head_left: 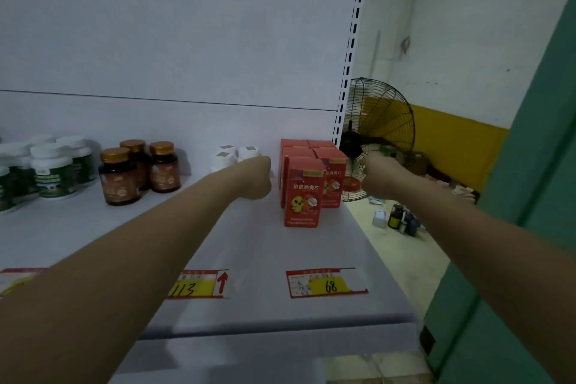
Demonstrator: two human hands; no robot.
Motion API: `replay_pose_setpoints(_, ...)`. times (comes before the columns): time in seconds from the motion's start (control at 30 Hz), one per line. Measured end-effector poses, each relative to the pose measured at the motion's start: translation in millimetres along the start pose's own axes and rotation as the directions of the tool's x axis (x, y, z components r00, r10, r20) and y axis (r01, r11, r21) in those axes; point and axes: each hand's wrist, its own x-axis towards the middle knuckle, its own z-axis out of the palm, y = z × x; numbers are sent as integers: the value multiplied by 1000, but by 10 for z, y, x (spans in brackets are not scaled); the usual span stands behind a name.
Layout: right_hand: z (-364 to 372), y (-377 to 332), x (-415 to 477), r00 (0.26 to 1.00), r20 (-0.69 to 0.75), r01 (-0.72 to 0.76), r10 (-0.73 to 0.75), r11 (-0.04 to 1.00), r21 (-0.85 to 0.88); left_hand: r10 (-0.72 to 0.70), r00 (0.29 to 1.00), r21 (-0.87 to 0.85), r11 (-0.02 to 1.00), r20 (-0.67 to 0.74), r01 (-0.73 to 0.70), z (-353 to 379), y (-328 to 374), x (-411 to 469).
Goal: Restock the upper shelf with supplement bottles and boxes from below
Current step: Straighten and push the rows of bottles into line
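Three amber bottles (120,178), five red boxes (300,193)

shelf (311,252): white, back panel behind, slotted upright at right edge.
left hand (257,178): reached to the back of the shelf, just in front of the white bottles, left of the red boxes; fingers hidden, grip unclear.
right hand (375,170): at right side of the red boxes; fingers hidden behind them.
red boxes (300,193): upright cluster, back right; front one has yellow chick print.
white bottles (223,157): white caps, between brown bottles and red boxes.
brown bottles (120,178): three, gold caps.
green-label bottles (53,171): far left, white caps.
price tags (327,284): front edge, "113" and "68".
fan (383,121): black cage, beyond shelf.
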Motion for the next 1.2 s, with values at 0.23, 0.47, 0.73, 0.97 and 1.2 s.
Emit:
replay_pose_setpoints(0.23, 345, 149, 400, 984, 66, 168, -166, 985, -34, -66, 995, -95, 993, 78, 73, 204, 127, 169)
replay_pose_setpoints(0.47, 325, -16, 318, 920, 106, 393, -378, 879, -270, -13, 996, -160, 987, 91, 28, 274, 250, 206)
replay_pose_setpoints(0.73, 321, -44, 305, 933, 123, 358, -337, 897, -260, -11, 994, -127, 992, 105, 24, 280, 219, 205)
replay_pose_setpoints(0.97, 309, -63, 191, 964, 94, 260, -249, 957, -131, -12, 995, -104, 994, 104, 23, 274, 284, 132)
replay_pose_setpoints(1.2, 241, 23, 65, 976, 132, 196, -171, 957, -214, -84, 990, -18, 996, 111, 86, 227, 211, 63)
